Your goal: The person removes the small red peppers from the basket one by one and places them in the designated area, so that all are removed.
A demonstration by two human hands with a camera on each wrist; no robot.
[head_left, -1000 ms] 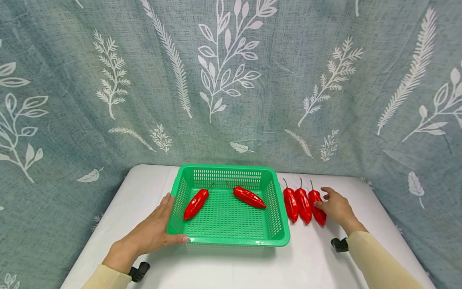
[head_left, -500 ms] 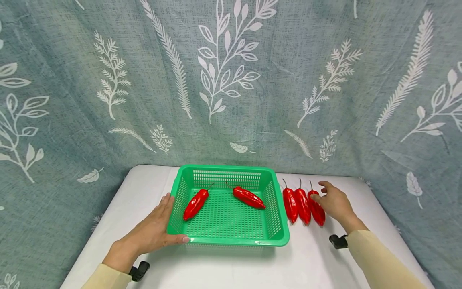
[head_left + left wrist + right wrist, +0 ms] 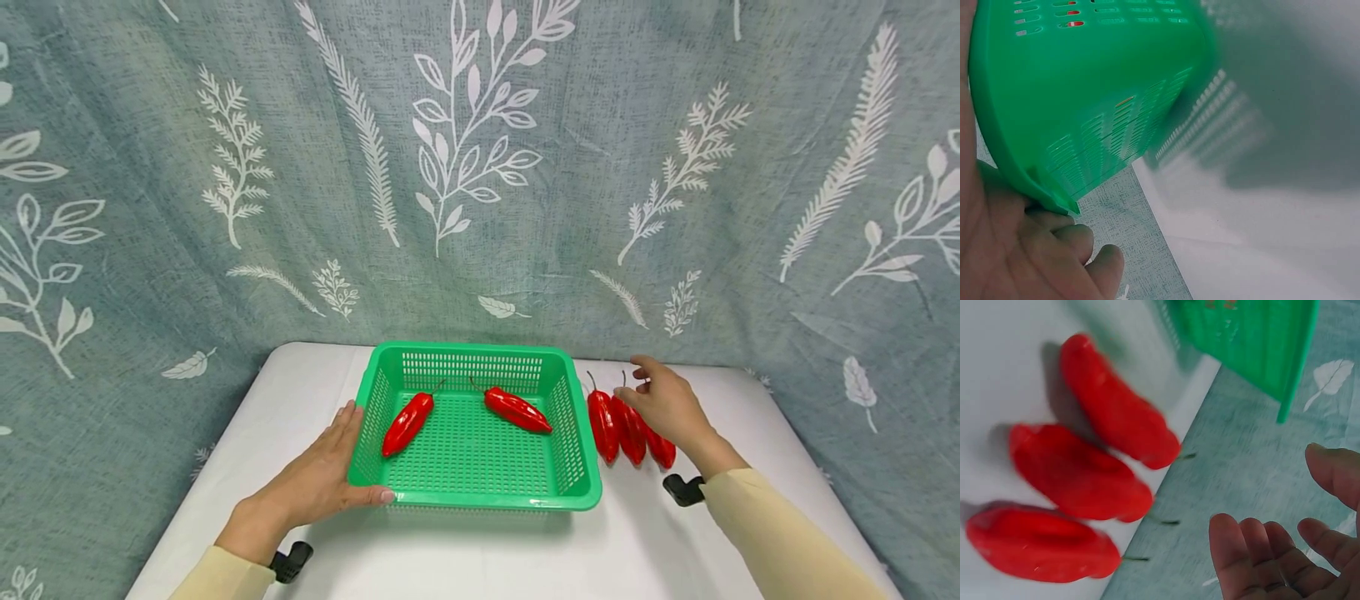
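A green slotted plastic basket [image 3: 487, 502] holds two glossy red chili peppers, one leaning at its left [image 3: 407, 425] and one at its right [image 3: 517, 410]. My left hand [image 3: 300, 493] lies against the basket's front left corner, thumb straight along the front rim and fingers stretched up the left side. Three more red peppers lie side by side to the right of the basket: the left pepper [image 3: 1119, 400], the middle pepper [image 3: 1082, 472] and the right pepper [image 3: 1044, 544]. My right hand [image 3: 671, 404] hovers over them with parted thumb and fingers, holding nothing and partly hiding the right pepper.
A white-covered table [image 3: 480, 554] carries everything. Behind it hangs a grey-green curtain [image 3: 480, 292] with white leaf prints, close to the table's back edge. A small black device [image 3: 682, 490] sits at the right wrist, and another black device [image 3: 291, 562] at the left.
My right hand has lifted off the right pepper and shifted left and back, over the middle and right peppers. The left hand, basket and peppers stay in place.
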